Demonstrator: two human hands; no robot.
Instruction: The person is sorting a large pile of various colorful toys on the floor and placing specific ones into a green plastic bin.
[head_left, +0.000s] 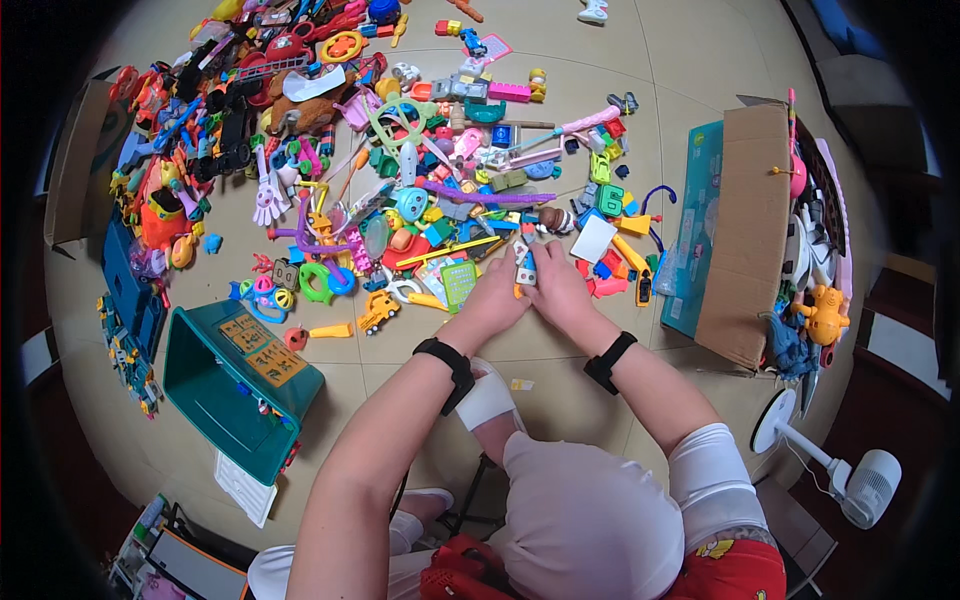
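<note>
My left hand (495, 294) and my right hand (559, 281) meet just in front of the toy pile. Between them is a small white toy (526, 271) with coloured spots and a blue patch, and the fingers of both hands hold it. My fingers partly hide it, so its exact kind is unclear. Left of my hands lies a green toy panel (459, 286) with white markings, beside a yellow stick (448, 253). To the right are a white flat piece (595, 238), a brown-and-white toy (556, 219) and a yellow tube (630, 253).
A tipped green plastic bin (279, 360) lies at left near a yellow toy truck (379, 311). At right stands a cardboard box (742, 232) with toys inside, and a white fan (870, 487) below it. Many mixed toys spread over the tiled floor (420, 375).
</note>
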